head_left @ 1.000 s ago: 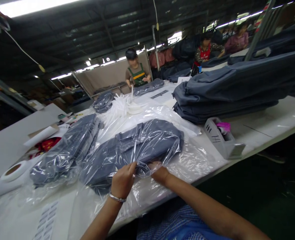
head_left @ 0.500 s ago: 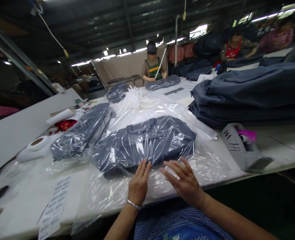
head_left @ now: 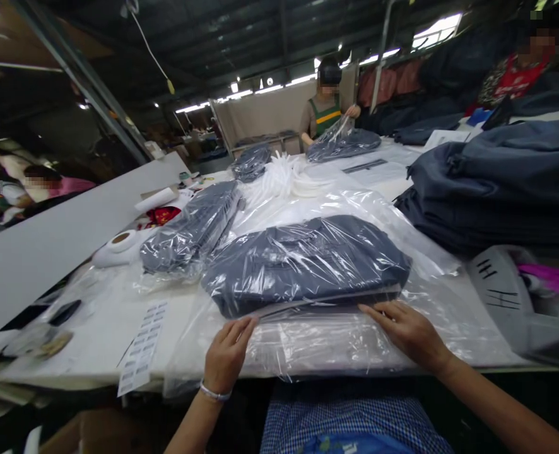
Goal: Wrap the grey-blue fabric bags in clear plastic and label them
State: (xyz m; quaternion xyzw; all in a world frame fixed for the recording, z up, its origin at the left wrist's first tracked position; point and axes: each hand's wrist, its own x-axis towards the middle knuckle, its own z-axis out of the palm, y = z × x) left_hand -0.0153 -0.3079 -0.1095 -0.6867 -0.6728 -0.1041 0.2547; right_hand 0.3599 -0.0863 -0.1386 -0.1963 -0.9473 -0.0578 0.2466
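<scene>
In front of me on the table lies a dark blue-grey fabric bag (head_left: 279, 265) under clear plastic. The loose mouth of the clear plastic bag (head_left: 308, 343) spreads toward the table's near edge. My left hand (head_left: 226, 353) pinches the plastic at the left end of its opening, thumb and fingers together. On the right, my right hand (head_left: 414, 331) grips the opposite end of that opening between thumb and fingers. The stretched plastic edge runs between both hands along the fabric bag's near side.
Another plastic-wrapped bag (head_left: 192, 227) lies to the left, near a white roll (head_left: 122, 241) and a label sheet (head_left: 142, 350). White strips (head_left: 284, 176) lie behind. To the right are stacked dark fabric bags (head_left: 506, 183) and a grey holder (head_left: 497, 290). A co-worker (head_left: 327, 107) handles plastic across the table.
My hands have moved apart, from lying near the fabric bag's front to holding the plastic opening at both ends. The view has turned left. The co-worker across now holds up plastic.
</scene>
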